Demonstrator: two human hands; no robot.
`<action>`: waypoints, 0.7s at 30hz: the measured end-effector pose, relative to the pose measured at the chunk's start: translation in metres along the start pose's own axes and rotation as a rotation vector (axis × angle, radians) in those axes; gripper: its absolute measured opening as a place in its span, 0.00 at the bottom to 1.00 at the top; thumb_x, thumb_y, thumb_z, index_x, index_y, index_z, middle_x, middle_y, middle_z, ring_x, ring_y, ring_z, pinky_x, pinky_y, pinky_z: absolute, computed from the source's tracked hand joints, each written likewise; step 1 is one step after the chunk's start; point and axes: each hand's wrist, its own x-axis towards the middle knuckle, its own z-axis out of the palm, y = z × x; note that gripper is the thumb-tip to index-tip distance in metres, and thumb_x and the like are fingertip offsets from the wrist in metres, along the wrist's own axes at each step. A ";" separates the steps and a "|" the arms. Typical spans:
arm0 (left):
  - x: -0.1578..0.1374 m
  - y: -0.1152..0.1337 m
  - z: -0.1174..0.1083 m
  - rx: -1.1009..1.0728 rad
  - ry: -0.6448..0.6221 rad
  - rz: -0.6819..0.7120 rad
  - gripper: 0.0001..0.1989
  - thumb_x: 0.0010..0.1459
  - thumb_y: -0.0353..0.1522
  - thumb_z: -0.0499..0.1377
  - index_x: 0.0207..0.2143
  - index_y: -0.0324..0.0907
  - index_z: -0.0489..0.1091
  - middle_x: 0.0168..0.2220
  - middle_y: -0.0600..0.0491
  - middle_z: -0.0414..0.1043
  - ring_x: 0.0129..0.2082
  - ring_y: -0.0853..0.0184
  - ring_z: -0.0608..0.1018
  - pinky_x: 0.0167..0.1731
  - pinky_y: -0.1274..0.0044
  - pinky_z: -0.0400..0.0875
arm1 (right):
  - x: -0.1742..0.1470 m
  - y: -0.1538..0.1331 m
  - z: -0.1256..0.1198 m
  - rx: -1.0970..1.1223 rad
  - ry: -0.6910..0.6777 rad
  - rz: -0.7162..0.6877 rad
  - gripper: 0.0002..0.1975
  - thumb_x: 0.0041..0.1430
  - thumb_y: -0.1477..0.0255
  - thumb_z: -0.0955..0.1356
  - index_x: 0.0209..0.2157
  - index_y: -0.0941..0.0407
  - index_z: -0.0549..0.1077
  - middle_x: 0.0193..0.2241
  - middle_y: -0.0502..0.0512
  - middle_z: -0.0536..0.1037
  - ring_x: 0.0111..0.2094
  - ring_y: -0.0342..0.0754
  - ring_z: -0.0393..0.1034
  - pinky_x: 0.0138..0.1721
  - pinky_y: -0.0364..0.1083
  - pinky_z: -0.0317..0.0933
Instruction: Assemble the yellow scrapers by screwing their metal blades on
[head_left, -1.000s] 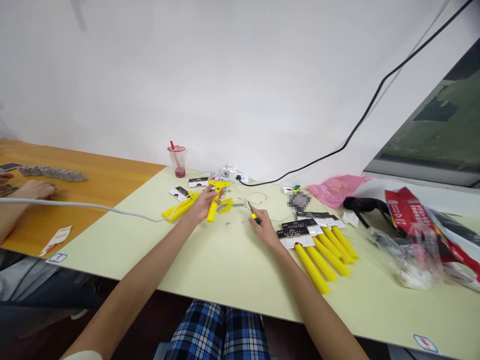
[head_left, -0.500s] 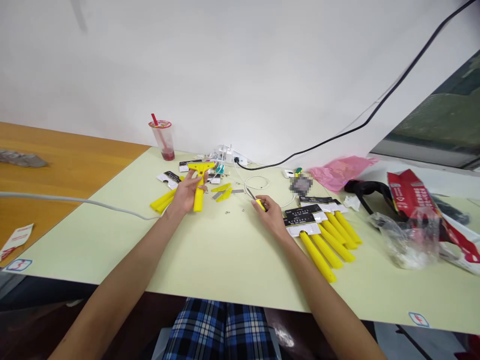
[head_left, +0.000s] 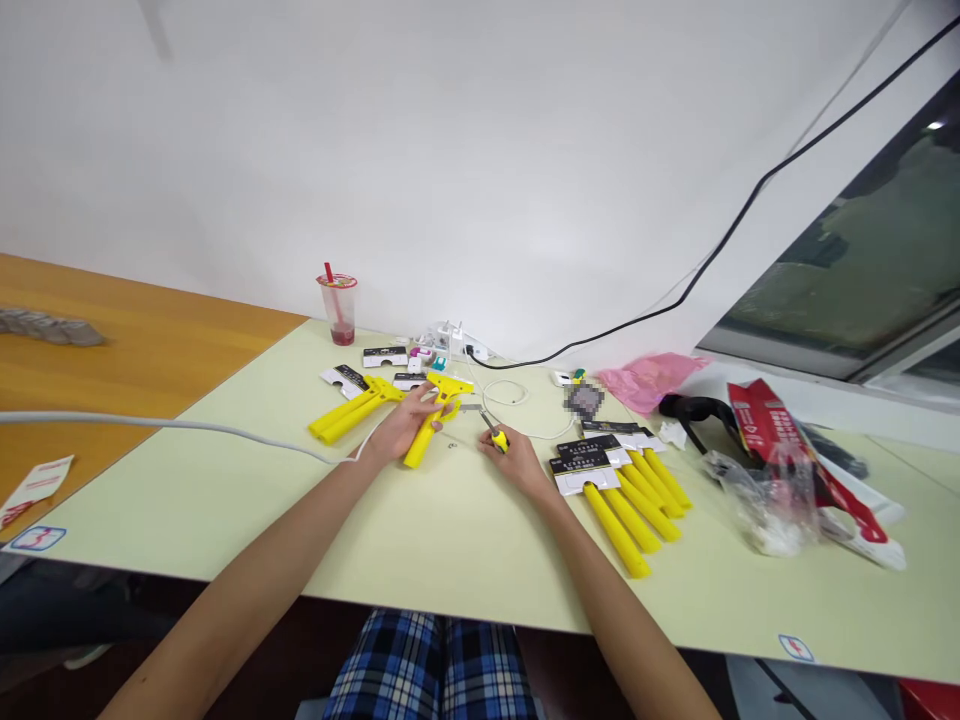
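Left grip (head_left: 409,424): wrapped around a yellow scraper (head_left: 421,444).
Scraper: over the desk (head_left: 442,545), head uppermost, handle slanting down toward the person.
Right grip (head_left: 516,461): clasping a screwdriver (head_left: 500,440), shaft pointing up and leftward.
Small metal bits (head_left: 451,446): on the desk between both grips.
Carded yellow handles (head_left: 616,532): fanned beside the right forearm.
Cup (head_left: 339,312): upright near the wall (head_left: 480,180).

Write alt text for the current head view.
The left hand holds a yellow T-shaped tool, the right hand what looks like a screwdriver, over a pale table. Yellow handles with cards lie rightward.
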 end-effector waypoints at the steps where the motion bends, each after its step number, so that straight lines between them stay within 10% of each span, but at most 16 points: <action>1: 0.001 -0.001 -0.001 -0.001 -0.004 0.003 0.31 0.51 0.21 0.72 0.54 0.48 0.70 0.56 0.47 0.74 0.50 0.60 0.85 0.26 0.83 0.69 | 0.001 0.000 0.000 0.008 -0.005 0.039 0.10 0.57 0.60 0.73 0.35 0.52 0.79 0.35 0.54 0.84 0.38 0.55 0.77 0.45 0.52 0.68; 10: 0.005 -0.006 -0.005 -0.044 -0.010 0.004 0.27 0.50 0.21 0.73 0.49 0.46 0.70 0.55 0.47 0.74 0.49 0.61 0.85 0.27 0.83 0.70 | 0.003 -0.001 -0.001 -0.030 0.015 0.065 0.10 0.58 0.60 0.72 0.32 0.52 0.75 0.33 0.53 0.84 0.34 0.52 0.74 0.41 0.50 0.66; 21: 0.005 -0.010 -0.002 -0.038 -0.008 -0.013 0.27 0.51 0.21 0.72 0.50 0.47 0.70 0.55 0.45 0.74 0.51 0.58 0.85 0.25 0.84 0.70 | 0.025 0.015 0.001 -0.256 0.003 -0.244 0.04 0.68 0.68 0.65 0.38 0.50 0.71 0.42 0.60 0.82 0.46 0.58 0.75 0.49 0.55 0.69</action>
